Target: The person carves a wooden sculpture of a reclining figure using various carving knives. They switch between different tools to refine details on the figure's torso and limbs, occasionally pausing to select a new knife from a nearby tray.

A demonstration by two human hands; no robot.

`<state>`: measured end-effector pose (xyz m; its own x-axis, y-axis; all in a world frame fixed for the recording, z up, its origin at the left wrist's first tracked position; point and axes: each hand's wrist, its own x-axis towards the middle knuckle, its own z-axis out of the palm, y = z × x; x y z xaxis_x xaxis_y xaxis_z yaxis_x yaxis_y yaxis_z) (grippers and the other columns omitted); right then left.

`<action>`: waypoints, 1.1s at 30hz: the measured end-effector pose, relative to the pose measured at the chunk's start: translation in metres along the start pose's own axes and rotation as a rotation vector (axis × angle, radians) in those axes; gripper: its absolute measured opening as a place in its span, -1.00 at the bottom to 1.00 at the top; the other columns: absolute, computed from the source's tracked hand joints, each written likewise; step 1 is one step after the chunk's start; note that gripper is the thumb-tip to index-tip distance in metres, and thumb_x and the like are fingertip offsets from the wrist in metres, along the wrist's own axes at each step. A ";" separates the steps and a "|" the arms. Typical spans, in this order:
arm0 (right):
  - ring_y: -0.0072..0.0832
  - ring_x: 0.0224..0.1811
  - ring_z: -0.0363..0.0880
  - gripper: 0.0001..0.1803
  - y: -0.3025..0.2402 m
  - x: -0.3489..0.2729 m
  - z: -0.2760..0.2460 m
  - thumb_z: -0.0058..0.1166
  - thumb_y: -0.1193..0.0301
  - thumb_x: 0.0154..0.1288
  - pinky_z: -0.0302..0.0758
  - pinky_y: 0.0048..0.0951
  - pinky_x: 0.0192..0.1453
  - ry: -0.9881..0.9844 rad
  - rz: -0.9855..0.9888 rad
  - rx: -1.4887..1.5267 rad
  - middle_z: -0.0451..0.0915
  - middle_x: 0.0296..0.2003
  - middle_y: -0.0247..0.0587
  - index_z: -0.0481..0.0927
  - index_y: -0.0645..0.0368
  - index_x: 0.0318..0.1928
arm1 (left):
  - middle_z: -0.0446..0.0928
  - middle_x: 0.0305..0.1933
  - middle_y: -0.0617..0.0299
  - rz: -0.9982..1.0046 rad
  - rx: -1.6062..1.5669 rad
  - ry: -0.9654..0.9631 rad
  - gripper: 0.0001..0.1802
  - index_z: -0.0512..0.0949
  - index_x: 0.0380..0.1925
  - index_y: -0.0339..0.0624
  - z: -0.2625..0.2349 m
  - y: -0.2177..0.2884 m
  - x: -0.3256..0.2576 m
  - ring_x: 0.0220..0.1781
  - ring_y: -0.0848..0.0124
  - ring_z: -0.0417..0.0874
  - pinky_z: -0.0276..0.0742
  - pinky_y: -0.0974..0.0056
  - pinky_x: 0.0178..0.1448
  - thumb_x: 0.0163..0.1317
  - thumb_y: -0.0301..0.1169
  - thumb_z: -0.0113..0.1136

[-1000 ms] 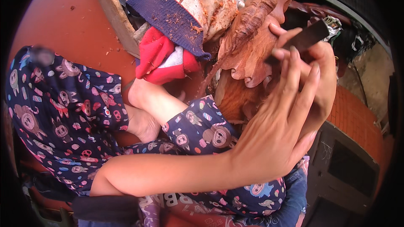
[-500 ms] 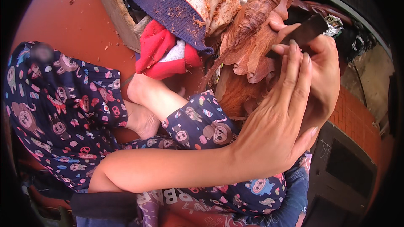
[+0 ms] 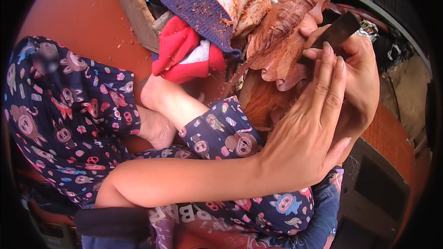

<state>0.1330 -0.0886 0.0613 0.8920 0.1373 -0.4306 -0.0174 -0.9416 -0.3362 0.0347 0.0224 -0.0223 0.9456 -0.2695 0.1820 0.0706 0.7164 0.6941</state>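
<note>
My right hand (image 3: 362, 76) is closed around a dark flat strip (image 3: 339, 30), held up beside a reddish-brown wood carving (image 3: 281, 50) with curled, leaf-like edges. What the strip is made of I cannot tell. Across my lap reaches my left forearm. My left hand (image 3: 300, 133) lies in front of the right one, back toward me, fingers stretched upward and its thumb apart. Its fingertips come up to the strip's lower edge; whether they touch it I cannot tell. The left hand hides my right wrist and part of the carving.
Left of the carving is a cloth heap with a navy knit piece (image 3: 194, 11) and a red cloth (image 3: 184, 53), dusted with wood shavings. A wooden board edge (image 3: 134, 9) borders the reddish floor (image 3: 69, 23). At the right lies a dark panel (image 3: 376, 184). My patterned trouser legs are folded below.
The scene has shifted slightly to the right in the picture. Both hands keep nearly the same pose, and the dark strip sits a little closer over the carving.
</note>
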 end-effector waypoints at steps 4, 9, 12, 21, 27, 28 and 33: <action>-0.57 -0.35 0.66 -0.82 0.013 -0.008 -0.009 0.31 0.57 0.21 0.70 -0.40 -0.08 -0.137 -0.146 -0.046 0.69 -0.40 -0.20 0.69 0.39 -0.18 | -0.27 0.56 -0.65 -0.071 0.044 -0.141 0.10 -0.25 0.50 -0.68 -0.007 0.016 -0.013 0.57 -0.49 -0.01 0.01 -0.14 0.62 0.24 -0.32 0.26; -0.46 -0.39 0.68 -0.82 0.005 0.000 0.001 0.34 0.55 0.17 0.69 -0.30 -0.03 -0.057 -0.126 -0.048 0.69 -0.44 -0.21 0.70 0.36 -0.21 | -0.28 0.56 -0.65 -0.016 0.028 -0.051 0.10 -0.24 0.51 -0.67 -0.004 0.001 -0.001 0.58 -0.49 -0.03 -0.04 -0.15 0.63 0.24 -0.31 0.25; -0.47 -0.35 0.69 -0.83 0.008 -0.006 -0.006 0.35 0.56 0.13 0.66 -0.34 -0.06 -0.129 -0.120 -0.066 0.71 -0.41 -0.19 0.71 0.36 -0.25 | -0.26 0.56 -0.64 -0.087 0.037 -0.145 0.10 -0.23 0.51 -0.65 -0.010 0.018 -0.012 0.60 -0.48 -0.08 -0.05 -0.14 0.64 0.24 -0.31 0.26; -0.54 -0.33 0.70 -0.82 0.014 -0.006 -0.004 0.36 0.56 0.13 0.70 -0.44 -0.09 -0.104 -0.209 -0.100 0.73 -0.37 -0.15 0.72 0.37 -0.24 | -0.26 0.57 -0.62 -0.036 0.063 -0.122 0.08 -0.21 0.50 -0.66 -0.014 0.004 -0.008 0.63 -0.43 -0.13 -0.07 -0.14 0.65 0.25 -0.30 0.24; -0.65 -0.34 0.66 -0.81 0.010 -0.015 0.003 0.38 0.56 0.16 0.64 -0.49 -0.22 0.017 -0.126 -0.094 0.73 -0.38 -0.24 0.73 0.35 -0.20 | -0.26 0.57 -0.61 -0.017 0.059 -0.119 0.07 -0.21 0.51 -0.65 -0.014 0.004 -0.005 0.62 -0.45 -0.14 -0.07 -0.18 0.65 0.24 -0.33 0.24; -0.66 -0.35 0.65 -0.80 0.014 -0.015 0.000 0.38 0.55 0.17 0.63 -0.49 -0.24 -0.007 -0.157 -0.117 0.73 -0.38 -0.25 0.73 0.35 -0.19 | -0.26 0.57 -0.61 -0.036 0.061 -0.139 0.07 -0.21 0.51 -0.65 -0.016 0.008 -0.009 0.62 -0.45 -0.13 -0.06 -0.18 0.64 0.24 -0.33 0.24; -0.61 -0.32 0.69 -0.80 0.009 -0.015 0.005 0.38 0.55 0.14 0.64 -0.44 -0.16 0.098 -0.059 -0.052 0.75 -0.33 -0.25 0.74 0.32 -0.20 | -0.25 0.58 -0.60 0.012 0.062 -0.097 0.06 -0.18 0.51 -0.64 -0.014 0.002 -0.002 0.62 -0.44 -0.13 -0.05 -0.18 0.64 0.24 -0.32 0.25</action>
<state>0.1174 -0.0978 0.0607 0.9306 0.1650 -0.3268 0.0580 -0.9479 -0.3133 0.0377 0.0326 -0.0310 0.9109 -0.3241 0.2552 0.0365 0.6795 0.7328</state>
